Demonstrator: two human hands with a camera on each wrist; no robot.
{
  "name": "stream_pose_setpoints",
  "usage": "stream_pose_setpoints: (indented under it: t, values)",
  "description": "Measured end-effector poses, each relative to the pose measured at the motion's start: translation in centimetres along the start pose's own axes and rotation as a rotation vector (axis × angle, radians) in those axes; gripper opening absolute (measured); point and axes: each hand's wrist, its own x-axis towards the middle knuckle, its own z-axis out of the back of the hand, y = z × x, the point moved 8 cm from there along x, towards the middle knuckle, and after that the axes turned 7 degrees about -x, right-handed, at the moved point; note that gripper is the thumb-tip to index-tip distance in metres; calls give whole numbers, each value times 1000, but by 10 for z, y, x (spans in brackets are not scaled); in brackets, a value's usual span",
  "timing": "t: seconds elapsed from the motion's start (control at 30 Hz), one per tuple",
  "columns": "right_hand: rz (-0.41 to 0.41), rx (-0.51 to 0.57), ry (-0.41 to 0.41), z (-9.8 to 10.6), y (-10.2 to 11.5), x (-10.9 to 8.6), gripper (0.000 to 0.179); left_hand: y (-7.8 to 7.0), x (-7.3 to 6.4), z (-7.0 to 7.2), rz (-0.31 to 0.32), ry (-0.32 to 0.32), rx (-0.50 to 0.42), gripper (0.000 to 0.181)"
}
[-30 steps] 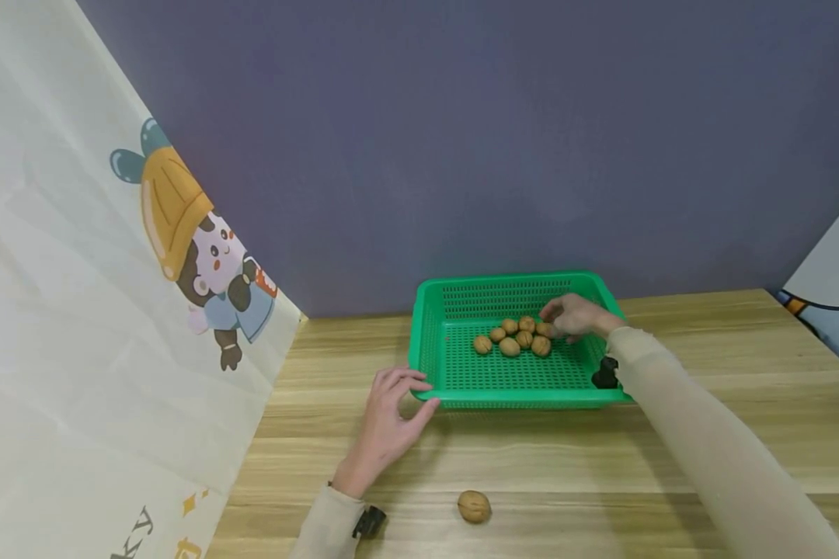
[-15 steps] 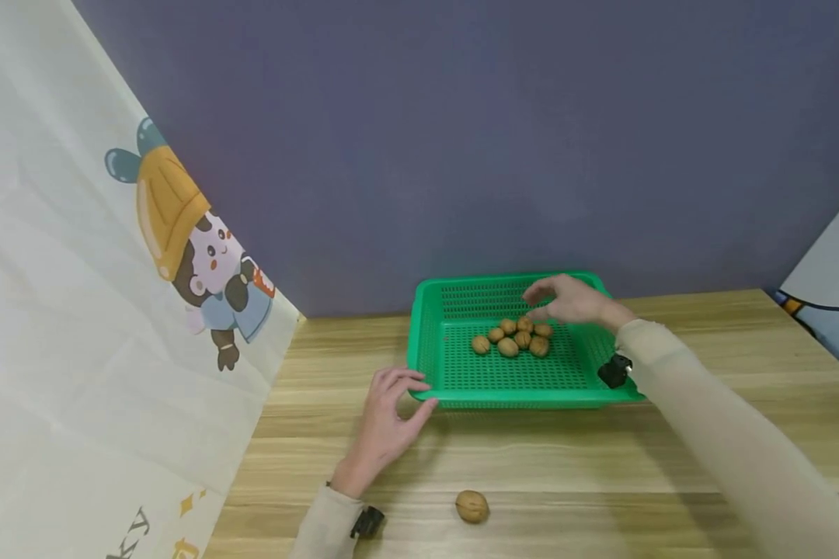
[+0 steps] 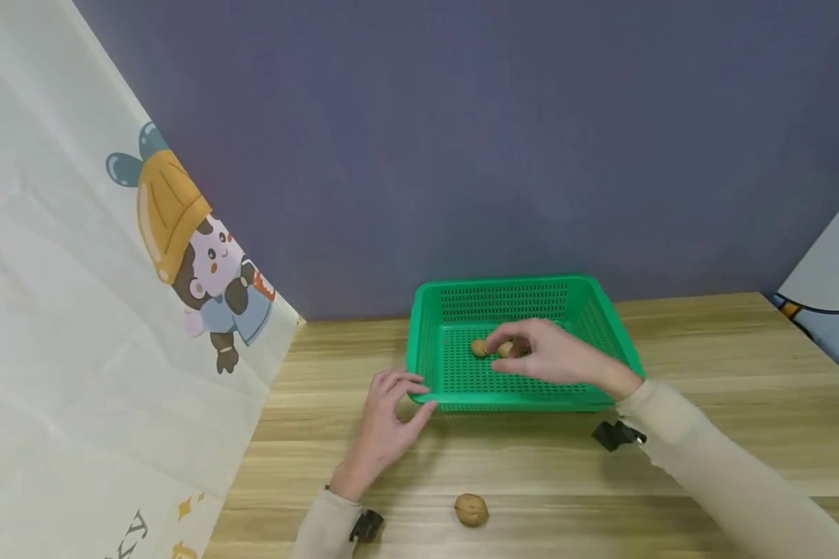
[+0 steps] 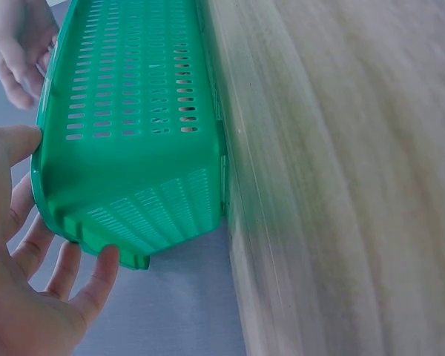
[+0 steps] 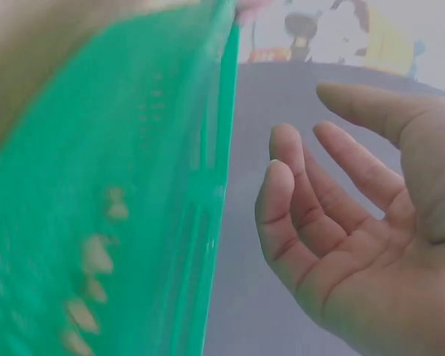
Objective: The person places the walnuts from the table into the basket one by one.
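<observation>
My left hand (image 3: 384,427) holds the near left corner of a green plastic basket (image 3: 421,341). In the left wrist view its thumb (image 4: 18,141) meets the rim and the fingers spread round the corner. Above the basket hangs my right hand (image 3: 548,353), its fingers bent loosely with a gap to the thumb; the right wrist view shows nothing in that palm (image 5: 371,252). Walnuts (image 3: 479,348) lie on the basket floor, most of them hidden behind the right hand in the head view. A single walnut (image 3: 471,510) rests on the table in front of the basket.
The wood-grain table (image 3: 545,481) runs up to a dark grey-blue wall panel (image 3: 461,155) behind the basket. On the left stands a white sheet (image 3: 56,310) with a cartoon figure. A dark cable (image 3: 832,310) shows at the far right.
My right hand rose off the walnuts at the right of the pile, leaving them in the basket, then came nearer and lower in view, over the basket's front half. The left hand stayed put.
</observation>
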Motion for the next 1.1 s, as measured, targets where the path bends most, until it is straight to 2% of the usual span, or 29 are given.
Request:
stream_pose_setpoints:
  t: [0.23, 0.43, 0.5, 0.63, 0.83, 1.1]
  values:
    - [113, 42, 0, -41, 28, -19, 27, -1, 1, -1, -7, -6, -8, 18]
    - [206, -5, -63, -75, 48, -38, 23, -1, 0, -1, -3, -1, -1, 17]
    - [228, 7, -57, -86, 52, -44, 23, -1, 0, 0, 1, 1, -7, 17]
    - [257, 90, 6, -111, 51, -53, 25, -2, 0, 1, -2, -1, -10, 17]
    - [242, 148, 74, -140, 40, -64, 31, -1, -1, 0, 3, 0, 4, 18]
    - [242, 170, 147, -162, 36, -67, 34, 0, -1, 0, 5, 0, -4, 17]
